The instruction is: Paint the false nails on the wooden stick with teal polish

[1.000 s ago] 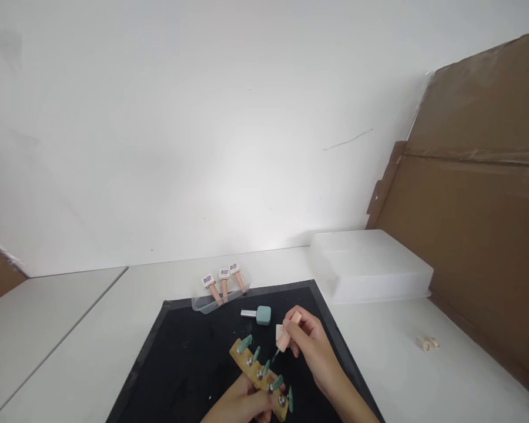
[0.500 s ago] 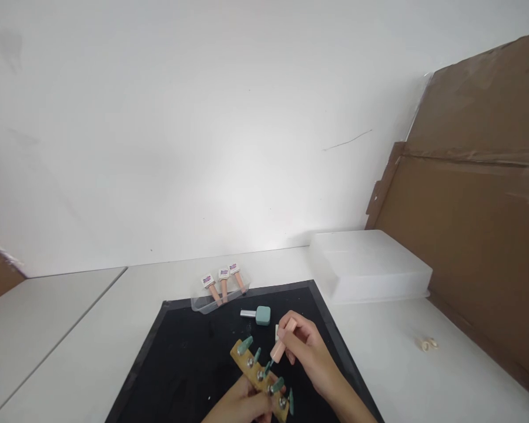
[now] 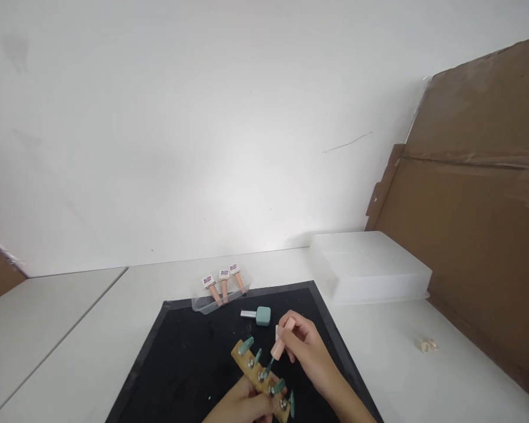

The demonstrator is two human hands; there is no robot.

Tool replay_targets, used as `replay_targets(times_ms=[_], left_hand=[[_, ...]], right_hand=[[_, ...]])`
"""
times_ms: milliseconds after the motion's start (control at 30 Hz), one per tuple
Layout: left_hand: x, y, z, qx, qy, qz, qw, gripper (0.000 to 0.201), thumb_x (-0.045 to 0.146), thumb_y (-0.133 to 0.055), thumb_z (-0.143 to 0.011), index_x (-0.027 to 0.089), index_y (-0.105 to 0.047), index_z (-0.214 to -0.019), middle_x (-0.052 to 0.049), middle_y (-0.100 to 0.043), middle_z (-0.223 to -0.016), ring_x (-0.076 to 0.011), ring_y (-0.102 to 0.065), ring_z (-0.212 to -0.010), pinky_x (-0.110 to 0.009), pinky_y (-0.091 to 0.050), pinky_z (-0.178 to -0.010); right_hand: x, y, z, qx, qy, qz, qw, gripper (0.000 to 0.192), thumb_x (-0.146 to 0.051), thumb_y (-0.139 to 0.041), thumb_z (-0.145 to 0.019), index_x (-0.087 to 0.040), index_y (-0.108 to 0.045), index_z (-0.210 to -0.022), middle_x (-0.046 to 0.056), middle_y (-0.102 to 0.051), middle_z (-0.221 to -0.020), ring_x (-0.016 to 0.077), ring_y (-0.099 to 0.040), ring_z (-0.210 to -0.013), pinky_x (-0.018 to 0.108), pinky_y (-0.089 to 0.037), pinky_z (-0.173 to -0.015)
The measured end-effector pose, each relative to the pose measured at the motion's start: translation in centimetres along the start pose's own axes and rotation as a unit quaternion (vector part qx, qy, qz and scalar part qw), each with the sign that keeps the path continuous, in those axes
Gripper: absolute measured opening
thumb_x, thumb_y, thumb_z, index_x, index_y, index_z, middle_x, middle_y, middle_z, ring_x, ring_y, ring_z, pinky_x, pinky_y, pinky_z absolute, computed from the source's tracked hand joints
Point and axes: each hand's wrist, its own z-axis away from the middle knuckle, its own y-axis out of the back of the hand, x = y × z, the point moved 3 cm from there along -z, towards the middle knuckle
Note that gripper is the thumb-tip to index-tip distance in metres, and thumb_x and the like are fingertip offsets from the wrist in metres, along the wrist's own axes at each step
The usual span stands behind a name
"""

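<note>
My left hand [image 3: 242, 406] grips the near end of a wooden holder bar [image 3: 252, 367] that carries several green false nails on metal clips, held over a black mat [image 3: 189, 358]. My right hand [image 3: 306, 349] pinches a pink nail polish brush cap [image 3: 282, 339], its brush tip touching one of the middle green nails [image 3: 268, 369]. A teal polish bottle [image 3: 258, 315] lies on its side on the mat just beyond the bar.
Three pink-handled polish bottles lie in a clear tray [image 3: 223, 288] at the mat's far edge. A white plastic box [image 3: 368, 267] stands at the right, brown cardboard [image 3: 476, 223] behind it. Two small rings [image 3: 427, 345] lie on the white table at the right.
My right hand has brought the brush down and leftward from beside the bar onto a middle nail. The bar has barely moved.
</note>
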Motion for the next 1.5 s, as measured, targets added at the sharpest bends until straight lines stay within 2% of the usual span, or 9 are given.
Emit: replay_targets(times_ms=[200, 567, 900, 1033, 1200, 1333, 1367, 1433, 1500], left_hand=[[0.2, 0.0, 0.3, 0.001, 0.023, 0.007, 1.000, 0.022, 0.020, -0.060, -0.057, 0.014, -0.056, -0.078, 0.000, -0.056, -0.069, -0.0105, -0.045, -0.058, -0.026, -0.037, -0.061], [0.1, 0.1, 0.5, 0.002, 0.006, 0.006, 1.000, 0.019, 0.018, -0.058, -0.059, 0.014, -0.057, -0.077, 0.000, -0.056, -0.068, -0.0103, -0.045, -0.058, -0.025, -0.037, -0.061], [-0.1, 0.2, 0.0, 0.004, -0.005, 0.016, 1.000, 0.019, 0.018, -0.058, -0.058, 0.014, -0.057, -0.077, 0.001, -0.056, -0.066, -0.0086, -0.044, -0.053, -0.024, -0.036, -0.057], [-0.4, 0.3, -0.1, -0.003, 0.021, 0.003, 1.000, 0.019, 0.016, -0.059, -0.054, 0.015, -0.054, -0.072, 0.004, -0.053, -0.058, -0.0079, -0.040, -0.047, -0.025, -0.034, -0.054], [-0.2, 0.3, 0.2, 0.017, 0.003, 0.011, 1.000, 0.015, 0.018, -0.057, -0.059, 0.015, -0.054, -0.074, 0.002, -0.055, -0.062, -0.0090, -0.043, -0.053, -0.025, -0.036, -0.058], [-0.9, 0.5, -0.7, 0.000, 0.024, -0.001, 1.000, 0.016, 0.018, -0.058, -0.056, 0.016, -0.053, -0.071, 0.003, -0.054, -0.058, -0.0081, -0.042, -0.048, -0.024, -0.035, -0.055], [-1.1, 0.6, -1.1, 0.007, 0.001, 0.007, 1.000, 0.017, 0.020, -0.057, -0.057, 0.016, -0.053, -0.073, 0.004, -0.054, -0.057, -0.0079, -0.042, -0.048, -0.024, -0.034, -0.054], [-1.9, 0.7, -1.9, -0.014, -0.003, 0.001, 1.000, 0.021, 0.024, -0.059, -0.053, 0.016, -0.053, -0.072, 0.005, -0.051, -0.052, -0.0074, -0.039, -0.042, -0.024, -0.031, -0.049], [-2.3, 0.9, -2.2, -0.007, -0.003, -0.007, 1.000, 0.023, 0.025, -0.059, -0.052, 0.015, -0.054, -0.073, 0.004, -0.051, -0.051, -0.0076, -0.039, -0.042, -0.024, -0.030, -0.048]], right_hand=[[0.1, 0.2, -0.1, 0.019, 0.004, 0.008, 1.000, 0.015, -0.019, -0.048, -0.079, -0.018, -0.047, -0.064, -0.005, -0.050, -0.048, 0.0068, -0.033, -0.039, 0.018, -0.026, -0.039], [-0.1, 0.4, -0.3, 0.035, 0.003, 0.011, 0.999, 0.015, -0.019, -0.047, -0.079, -0.018, -0.046, -0.064, -0.004, -0.054, -0.047, 0.0071, -0.033, -0.039, 0.018, -0.027, -0.039], [-0.5, 0.4, 0.0, 0.057, -0.001, 0.011, 0.998, 0.016, -0.023, -0.049, -0.078, -0.018, -0.045, -0.063, -0.005, -0.050, -0.047, 0.0076, -0.032, -0.040, 0.018, -0.027, -0.039], [-0.4, 0.6, 0.0, 0.061, -0.004, 0.014, 0.998, 0.017, -0.024, -0.049, -0.078, -0.019, -0.044, -0.063, -0.006, -0.045, -0.046, 0.0078, -0.031, -0.041, 0.018, -0.027, -0.039], [-0.1, 0.7, -0.1, 0.056, -0.001, 0.019, 0.998, 0.016, -0.024, -0.048, -0.079, -0.018, -0.044, -0.064, -0.006, -0.047, -0.047, 0.0076, -0.031, -0.041, 0.018, -0.027, -0.039], [-0.1, 0.7, -0.1, 0.059, -0.001, 0.021, 0.998, 0.018, -0.026, -0.049, -0.079, -0.018, -0.044, -0.063, -0.006, -0.046, -0.048, 0.0072, -0.031, -0.041, 0.018, -0.026, -0.039], [-0.1, 0.7, -0.1, 0.061, -0.002, 0.020, 0.998, 0.018, -0.026, -0.049, -0.079, -0.018, -0.044, -0.063, -0.006, -0.046, -0.048, 0.0072, -0.031, -0.041, 0.018, -0.026, -0.039], [-0.1, 0.7, -0.1, 0.065, -0.005, 0.015, 0.998, 0.019, -0.027, -0.050, -0.078, -0.018, -0.044, -0.063, -0.006, -0.046, -0.048, 0.0073, -0.031, -0.041, 0.018, -0.025, -0.039], [-0.2, 0.7, -0.1, 0.067, -0.007, 0.010, 0.998, 0.019, -0.029, -0.052, -0.077, -0.018, -0.044, -0.062, -0.006, -0.046, -0.048, 0.0075, -0.031, -0.041, 0.018, -0.025, -0.039]])
